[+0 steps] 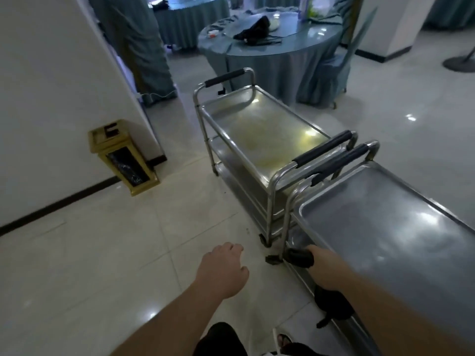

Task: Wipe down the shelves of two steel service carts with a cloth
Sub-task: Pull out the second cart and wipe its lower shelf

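Note:
Two steel service carts stand end to end, their black-gripped handles side by side. The far cart (267,129) has yellowish streaks on its top shelf. The near cart (385,227) fills the right side, its top shelf dull grey. My right hand (323,268) reaches under that top shelf at the cart's left end and grips a dark cloth (299,256) against a lower shelf; its fingers are hidden in the cloth. My left hand (223,271) hangs over the floor tiles left of the cart, fingers loosely curled, holding nothing.
A gold waste bin (123,158) stands against the white wall on the left. Beyond the carts is a round table (277,55) in blue cloth with a dark bag on it, and a covered chair (331,70). A caster (331,301) sits near my right forearm.

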A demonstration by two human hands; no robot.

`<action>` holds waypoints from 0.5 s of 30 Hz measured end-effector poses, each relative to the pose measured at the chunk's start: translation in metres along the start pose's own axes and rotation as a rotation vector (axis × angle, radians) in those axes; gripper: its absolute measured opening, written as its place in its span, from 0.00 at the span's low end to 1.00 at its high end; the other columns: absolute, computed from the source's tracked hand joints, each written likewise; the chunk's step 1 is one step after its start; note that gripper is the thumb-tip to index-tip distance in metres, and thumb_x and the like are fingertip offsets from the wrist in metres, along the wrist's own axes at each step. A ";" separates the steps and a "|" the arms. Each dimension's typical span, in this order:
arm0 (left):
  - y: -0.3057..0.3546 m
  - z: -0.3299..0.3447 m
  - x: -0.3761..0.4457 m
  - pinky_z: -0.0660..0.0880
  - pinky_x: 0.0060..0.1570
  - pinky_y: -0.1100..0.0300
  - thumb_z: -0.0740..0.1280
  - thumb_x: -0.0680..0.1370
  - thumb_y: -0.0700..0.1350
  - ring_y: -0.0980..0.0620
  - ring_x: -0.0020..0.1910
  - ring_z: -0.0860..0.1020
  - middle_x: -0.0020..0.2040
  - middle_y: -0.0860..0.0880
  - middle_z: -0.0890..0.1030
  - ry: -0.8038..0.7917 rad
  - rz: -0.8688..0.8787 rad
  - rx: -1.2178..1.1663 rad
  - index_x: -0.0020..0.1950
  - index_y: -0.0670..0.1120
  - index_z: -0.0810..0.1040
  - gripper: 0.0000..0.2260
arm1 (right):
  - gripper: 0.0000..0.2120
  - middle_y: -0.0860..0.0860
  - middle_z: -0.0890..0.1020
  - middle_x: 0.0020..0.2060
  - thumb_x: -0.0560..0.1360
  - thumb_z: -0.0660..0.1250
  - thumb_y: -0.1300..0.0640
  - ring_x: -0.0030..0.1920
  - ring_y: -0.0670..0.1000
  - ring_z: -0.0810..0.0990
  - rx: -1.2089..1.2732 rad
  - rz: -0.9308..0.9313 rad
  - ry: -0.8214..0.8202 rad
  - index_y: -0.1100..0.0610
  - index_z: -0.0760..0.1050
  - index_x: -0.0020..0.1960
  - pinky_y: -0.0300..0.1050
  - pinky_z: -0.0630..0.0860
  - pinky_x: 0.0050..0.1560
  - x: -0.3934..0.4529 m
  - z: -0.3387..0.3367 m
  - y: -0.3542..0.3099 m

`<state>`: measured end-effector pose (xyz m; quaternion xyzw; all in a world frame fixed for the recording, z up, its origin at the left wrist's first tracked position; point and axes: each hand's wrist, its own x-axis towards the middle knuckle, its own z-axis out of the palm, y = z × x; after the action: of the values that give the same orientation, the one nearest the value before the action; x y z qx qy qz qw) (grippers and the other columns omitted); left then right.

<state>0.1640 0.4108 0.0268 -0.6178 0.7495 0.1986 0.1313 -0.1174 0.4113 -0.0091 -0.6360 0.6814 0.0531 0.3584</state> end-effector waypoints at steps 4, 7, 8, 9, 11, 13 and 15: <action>-0.002 -0.020 0.075 0.69 0.69 0.50 0.59 0.83 0.56 0.45 0.73 0.70 0.76 0.49 0.71 -0.051 0.161 0.083 0.81 0.51 0.65 0.26 | 0.05 0.47 0.81 0.48 0.80 0.65 0.53 0.48 0.49 0.80 0.128 0.166 0.050 0.46 0.75 0.56 0.46 0.78 0.54 0.018 0.005 0.012; -0.004 -0.030 0.125 0.70 0.69 0.51 0.60 0.83 0.56 0.45 0.72 0.71 0.75 0.49 0.72 -0.076 0.324 0.159 0.79 0.51 0.67 0.25 | 0.07 0.48 0.81 0.47 0.79 0.66 0.56 0.46 0.48 0.80 0.249 0.370 0.095 0.46 0.74 0.54 0.44 0.77 0.46 0.022 0.016 0.014; -0.005 -0.034 0.139 0.70 0.69 0.51 0.60 0.83 0.56 0.45 0.71 0.72 0.75 0.49 0.73 -0.091 0.377 0.176 0.79 0.51 0.67 0.25 | 0.08 0.49 0.81 0.47 0.79 0.65 0.58 0.45 0.49 0.80 0.295 0.435 0.109 0.47 0.73 0.55 0.44 0.77 0.45 0.021 0.021 0.011; -0.006 -0.038 0.152 0.71 0.69 0.50 0.60 0.83 0.56 0.46 0.71 0.72 0.74 0.49 0.73 -0.103 0.426 0.187 0.79 0.52 0.67 0.25 | 0.10 0.49 0.81 0.46 0.79 0.64 0.60 0.45 0.49 0.80 0.336 0.494 0.122 0.47 0.72 0.56 0.46 0.77 0.45 0.019 0.027 0.007; -0.009 -0.043 0.176 0.72 0.68 0.51 0.61 0.82 0.56 0.46 0.70 0.74 0.72 0.50 0.75 -0.118 0.517 0.215 0.77 0.53 0.69 0.24 | 0.12 0.49 0.80 0.45 0.79 0.63 0.61 0.44 0.50 0.80 0.398 0.589 0.148 0.47 0.71 0.58 0.48 0.77 0.44 0.015 0.043 -0.006; -0.008 -0.042 0.196 0.73 0.66 0.51 0.62 0.81 0.56 0.46 0.68 0.75 0.69 0.50 0.76 -0.133 0.584 0.268 0.75 0.53 0.71 0.22 | 0.12 0.48 0.80 0.45 0.78 0.63 0.61 0.45 0.50 0.80 0.444 0.664 0.173 0.47 0.72 0.58 0.48 0.78 0.46 0.013 0.059 -0.020; -0.005 -0.037 0.210 0.73 0.66 0.50 0.62 0.81 0.56 0.45 0.69 0.74 0.70 0.49 0.76 -0.184 0.621 0.298 0.74 0.52 0.71 0.22 | 0.12 0.48 0.81 0.45 0.78 0.62 0.61 0.45 0.51 0.81 0.497 0.725 0.172 0.46 0.72 0.57 0.50 0.80 0.48 0.013 0.075 -0.033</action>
<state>0.1280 0.2099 -0.0340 -0.3141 0.9073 0.1723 0.2201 -0.0548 0.4344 -0.0588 -0.2526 0.8798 -0.0430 0.4003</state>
